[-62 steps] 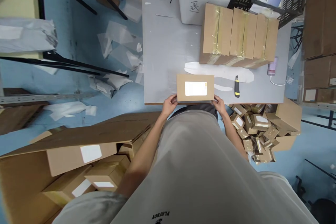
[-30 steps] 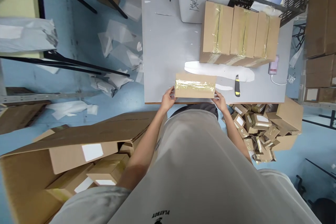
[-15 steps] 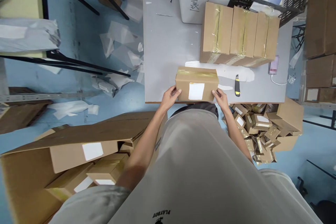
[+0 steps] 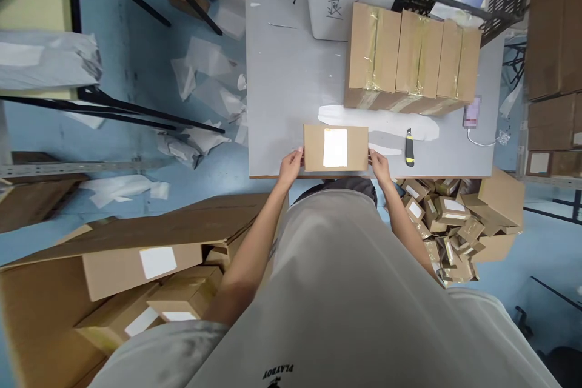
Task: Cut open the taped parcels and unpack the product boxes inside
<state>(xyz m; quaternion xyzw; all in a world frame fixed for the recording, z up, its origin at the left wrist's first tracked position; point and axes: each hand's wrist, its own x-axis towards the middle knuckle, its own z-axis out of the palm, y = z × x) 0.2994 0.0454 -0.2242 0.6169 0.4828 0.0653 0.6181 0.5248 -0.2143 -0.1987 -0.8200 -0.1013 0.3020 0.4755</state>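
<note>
A small cardboard box (image 4: 313,148) with a white label on its upper face lies at the near edge of the grey table (image 4: 282,73). My left hand (image 4: 291,167) grips its left end. My right hand (image 4: 378,167) grips its right end. Fingers of both hands are curled against the box's sides.
A row of taped cardboard boxes (image 4: 411,57) stands behind, with a white foam bin (image 4: 336,0) further back. A yellow-black utility knife (image 4: 410,148) and a phone (image 4: 471,112) lie to the right. Small labelled boxes (image 4: 443,218) fill a carton on the floor at right; larger cartons (image 4: 136,267) lie at left.
I have been turning the box over between both hands: first a label face up, then a taped face, now the face with the white label lies flat on top.
</note>
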